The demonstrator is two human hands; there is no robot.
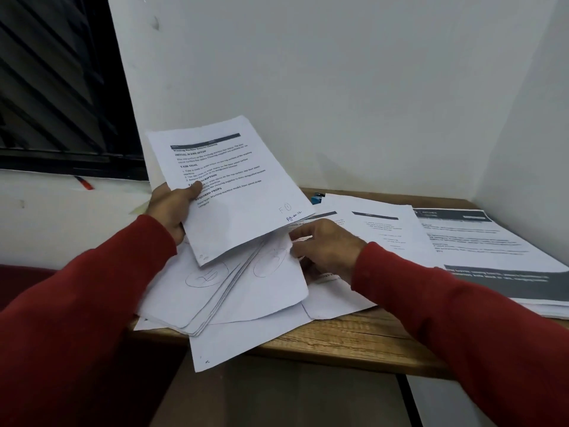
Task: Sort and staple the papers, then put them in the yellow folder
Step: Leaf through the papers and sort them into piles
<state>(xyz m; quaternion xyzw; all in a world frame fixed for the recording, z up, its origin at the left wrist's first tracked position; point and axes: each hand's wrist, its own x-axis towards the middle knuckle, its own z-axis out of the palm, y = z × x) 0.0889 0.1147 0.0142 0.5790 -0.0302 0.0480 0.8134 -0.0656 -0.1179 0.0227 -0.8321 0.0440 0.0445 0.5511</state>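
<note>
My left hand (172, 208) grips a stack of printed sheets (234, 192) by its left edge, thumb on the top page, holding it tilted above the table. The top page carries typed text and a pen note near its lower right corner. Under it, more sheets with pen circles (221, 288) fan out and hang over the table's front edge. My right hand (326, 248) pinches the right edge of those lower sheets, just beneath the raised stack. No stapler or yellow folder is clearly visible; a pale yellowish corner (138, 208) peeks out left of my left hand.
A wooden table (354, 337) stands in a white wall corner. More printed papers (385, 238) and a thick pile with dark bands (492, 257) cover its right side. A small blue object (317, 198) lies at the back. A dark window is at left, with an orange pen (84, 183) on the sill.
</note>
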